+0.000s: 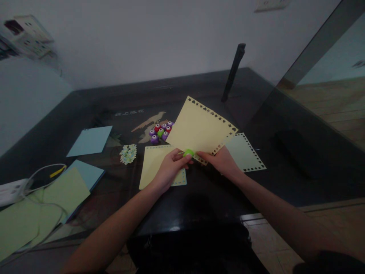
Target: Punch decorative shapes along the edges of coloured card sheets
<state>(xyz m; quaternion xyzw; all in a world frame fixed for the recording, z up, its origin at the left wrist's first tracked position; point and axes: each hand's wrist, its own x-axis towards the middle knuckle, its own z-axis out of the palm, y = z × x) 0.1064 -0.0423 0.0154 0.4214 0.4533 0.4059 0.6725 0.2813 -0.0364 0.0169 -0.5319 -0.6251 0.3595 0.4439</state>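
A yellow sheet with shaped holes along its edges is held up over the dark table. My right hand is closed on its near right part. My left hand is closed round a small green punch, which sits at the near edge of the sheet. Beneath my left hand lies another yellow sheet with holes, a thin blue edge showing under it. A pale green punched sheet lies to the right, partly behind my right hand.
Several purple, red and green punches lie behind the left hand. Further left are a flowery cutout, blue sheets, green sheets and a white power strip with cable. A black upright bar stands at the back right.
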